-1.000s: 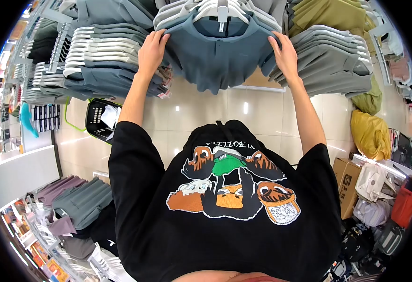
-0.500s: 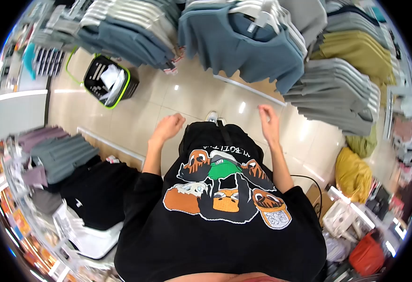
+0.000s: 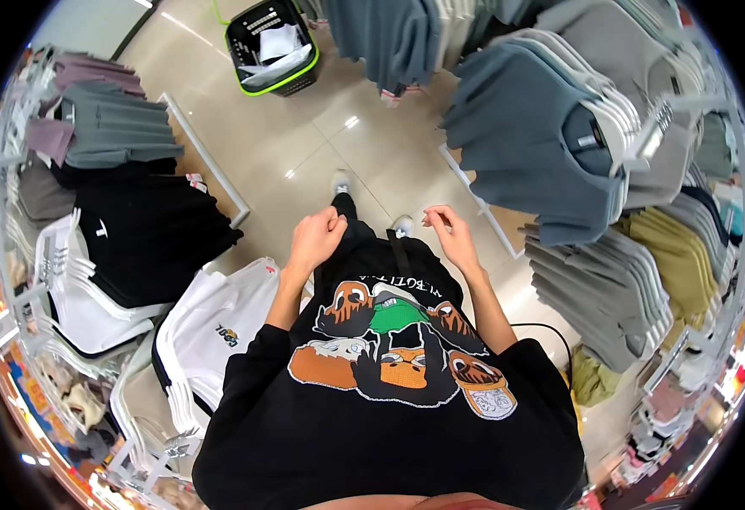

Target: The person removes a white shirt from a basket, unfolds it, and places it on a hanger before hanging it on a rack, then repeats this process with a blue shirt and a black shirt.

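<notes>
My left hand (image 3: pixel 318 239) hangs in front of my body at the left, its fingers curled into a loose fist with nothing showing in it. On the other side my right hand (image 3: pixel 450 234) is held out with fingers loosely bent and apart, empty. Neither hand touches any clothing. The nearest garments to my left hand are a white T-shirt (image 3: pixel 223 319) with a small print and black shirts (image 3: pixel 147 229) on hangers. Closest to my right hand hang blue-grey shirts (image 3: pixel 525 127) and grey shirts (image 3: pixel 589 280).
A black shopping basket (image 3: pixel 300 79) with a green rim and white items inside stands on the tiled floor (image 3: pixel 321 123) ahead. Low rack bases (image 3: pixel 206 161) edge the walkway on both sides. A black cable (image 3: pixel 555 330) curves by my right arm. Olive shirts (image 3: pixel 665 246) hang at the right.
My view has turned to the left, so the racks and basket have shifted rightward. One foot has stepped forward. Both hands have come closer together in front of me.
</notes>
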The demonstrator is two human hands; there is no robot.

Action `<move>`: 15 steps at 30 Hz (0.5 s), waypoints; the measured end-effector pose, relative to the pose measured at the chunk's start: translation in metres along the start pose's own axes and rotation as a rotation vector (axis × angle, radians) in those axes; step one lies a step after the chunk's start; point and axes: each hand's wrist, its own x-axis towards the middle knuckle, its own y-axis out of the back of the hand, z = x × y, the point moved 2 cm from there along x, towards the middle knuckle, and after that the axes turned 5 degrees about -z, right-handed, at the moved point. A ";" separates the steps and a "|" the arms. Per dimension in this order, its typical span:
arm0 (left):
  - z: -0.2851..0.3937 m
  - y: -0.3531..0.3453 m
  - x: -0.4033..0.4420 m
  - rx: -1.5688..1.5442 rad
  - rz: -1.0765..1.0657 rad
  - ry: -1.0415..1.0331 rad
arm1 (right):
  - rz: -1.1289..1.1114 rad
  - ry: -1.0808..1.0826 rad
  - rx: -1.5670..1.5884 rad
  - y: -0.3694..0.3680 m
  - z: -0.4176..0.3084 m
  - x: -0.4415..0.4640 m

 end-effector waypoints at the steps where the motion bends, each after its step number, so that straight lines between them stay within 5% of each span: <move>1: -0.004 0.003 0.003 -0.027 0.012 -0.061 | 0.009 0.008 -0.009 -0.002 -0.006 0.010; 9: -0.050 0.083 0.049 0.019 -0.126 -0.142 | 0.027 -0.004 -0.027 -0.073 -0.048 0.106; 15: -0.110 0.181 0.085 -0.013 -0.040 -0.166 | 0.000 0.002 0.011 -0.160 -0.086 0.189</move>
